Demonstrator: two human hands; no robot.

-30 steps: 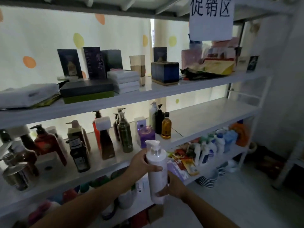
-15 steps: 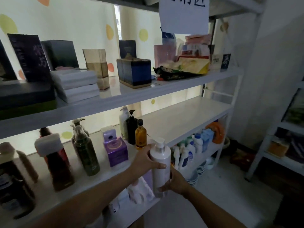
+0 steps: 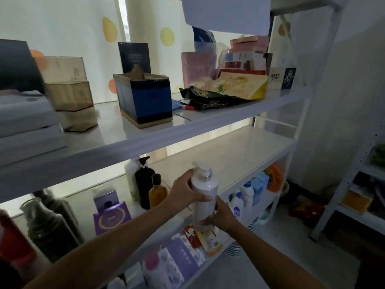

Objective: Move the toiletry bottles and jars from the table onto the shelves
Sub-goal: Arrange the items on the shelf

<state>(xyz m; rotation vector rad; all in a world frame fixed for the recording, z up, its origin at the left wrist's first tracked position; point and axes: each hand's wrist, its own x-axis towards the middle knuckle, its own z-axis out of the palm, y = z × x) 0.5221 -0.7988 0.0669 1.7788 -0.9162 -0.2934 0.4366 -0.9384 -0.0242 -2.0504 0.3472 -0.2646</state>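
Note:
A tall white pump bottle (image 3: pixel 203 190) is upright in both my hands, just in front of the middle shelf's (image 3: pixel 245 155) front edge. My left hand (image 3: pixel 184 190) wraps its upper body from the left. My right hand (image 3: pixel 221 213) cups its lower part from the right. Standing on the middle shelf to the left are a white bottle (image 3: pixel 131 174), a black pump bottle (image 3: pixel 144 180) and a small amber bottle (image 3: pixel 157 191). Further left are a purple box (image 3: pixel 111 217) and dark green bottles (image 3: pixel 48 224). The right half of that shelf is bare.
The upper shelf (image 3: pixel 145 138) holds a blue box (image 3: pixel 145 99), brown clear containers (image 3: pixel 68 94), white boxes and snack packets (image 3: pixel 229 88). The lower shelf carries cleaner bottles (image 3: pixel 239 203), leaflets and an orange item (image 3: pixel 275 177). A second rack (image 3: pixel 354 195) stands at the right.
My view has shifted right and closer to the shelves. The white pump bottle has risen with both hands and now sits level with the middle shelf's front edge.

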